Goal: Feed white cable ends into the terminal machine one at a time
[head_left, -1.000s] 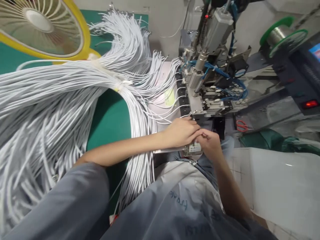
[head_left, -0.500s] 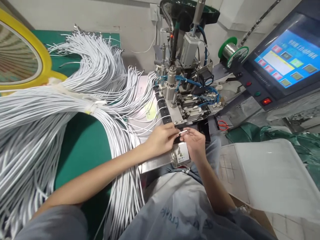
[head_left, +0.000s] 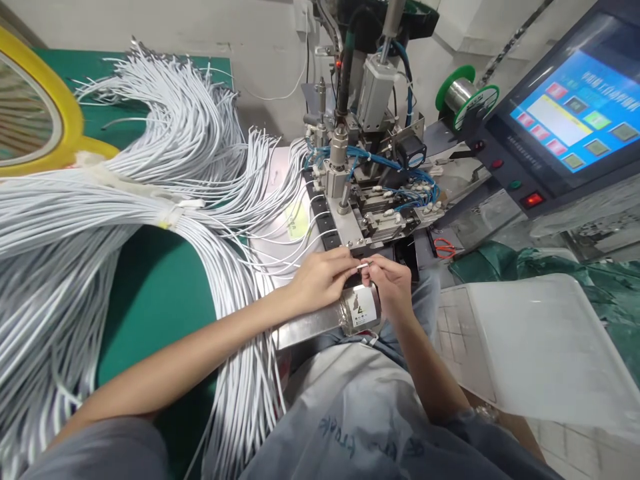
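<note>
Just in front of the machine (head_left: pixel 345 200), my left hand (head_left: pixel 323 277) pinches a white cable whose short end (head_left: pixel 362 266) shows between the two hands. My right hand (head_left: pixel 393 283) is closed at the tip of that cable end, thumb and forefinger together; anything finer there is too small to make out. Several white cables run from a black strip on the machine's left edge to the large bundle (head_left: pixel 190 213), which is tied with a pale band. Below the hands lies a metal part with a white label (head_left: pixel 361 307).
A blue touch screen (head_left: pixel 580 113) stands at the upper right, beside a green-rimmed wire spool (head_left: pixel 463 93). Red-handled scissors (head_left: pixel 445 248) lie right of the machine. A white plastic bin (head_left: pixel 545 347) is at the right, a yellow racket (head_left: pixel 70 100) at the upper left.
My right thumb and forefinger have closed in on the cable end, so less of it shows between the hands. The whole view has shifted slightly.
</note>
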Demonstrator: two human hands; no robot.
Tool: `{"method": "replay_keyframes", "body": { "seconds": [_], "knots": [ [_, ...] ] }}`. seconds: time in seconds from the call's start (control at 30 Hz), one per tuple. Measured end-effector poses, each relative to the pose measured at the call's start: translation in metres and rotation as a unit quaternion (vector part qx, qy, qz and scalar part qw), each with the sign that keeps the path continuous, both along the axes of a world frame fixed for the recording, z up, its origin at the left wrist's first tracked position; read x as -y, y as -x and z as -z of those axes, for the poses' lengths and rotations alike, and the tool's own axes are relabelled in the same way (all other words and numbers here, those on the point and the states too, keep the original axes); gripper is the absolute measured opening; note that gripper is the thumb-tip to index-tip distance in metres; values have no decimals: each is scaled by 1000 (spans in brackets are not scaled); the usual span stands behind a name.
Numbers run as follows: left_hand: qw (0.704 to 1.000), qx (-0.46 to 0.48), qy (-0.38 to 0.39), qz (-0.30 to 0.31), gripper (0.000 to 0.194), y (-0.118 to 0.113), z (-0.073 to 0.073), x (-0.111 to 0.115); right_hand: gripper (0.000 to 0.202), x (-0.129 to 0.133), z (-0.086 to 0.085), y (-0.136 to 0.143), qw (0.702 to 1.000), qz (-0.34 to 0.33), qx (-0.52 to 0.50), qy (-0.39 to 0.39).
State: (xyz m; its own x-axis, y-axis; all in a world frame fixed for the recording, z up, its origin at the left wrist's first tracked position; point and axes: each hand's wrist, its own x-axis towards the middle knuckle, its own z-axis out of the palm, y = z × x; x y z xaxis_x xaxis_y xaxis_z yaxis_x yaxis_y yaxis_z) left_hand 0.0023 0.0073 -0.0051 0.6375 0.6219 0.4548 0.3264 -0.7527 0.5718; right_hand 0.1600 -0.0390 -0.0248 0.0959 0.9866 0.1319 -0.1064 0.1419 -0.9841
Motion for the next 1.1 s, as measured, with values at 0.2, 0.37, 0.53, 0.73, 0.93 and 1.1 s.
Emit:
{"method": "replay_keyframes", "body": {
  "seconds": [0.2, 0.37, 0.53, 0.73, 0.93, 1.1],
  "knots": [
    [998, -27, -56, -4, 25, -1, 5, 0, 13, -7, -8, -9, 989, 33, 146, -22],
    [993, -49, -105, -3, 28, -2, 8, 0, 17, -6, -16, -17, 968, 0, 250, -14],
    [1000, 3, -8, -17, 21, -4, 8, 3, 19, -4, -6, -5, 983, 44, 176, -16],
    [996, -43, -79, -27, 22, -1, 7, 3, 28, 3, -1, 9, 956, 138, 251, -61],
    [944, -144, -295, -21, 23, 2, 5, -1, 33, -6, -18, -12, 947, -7, 320, -19],
    [987, -86, -128, -54, 21, -2, 10, 0, 27, -11, -4, -3, 978, 38, 205, -4]
  ]
}}
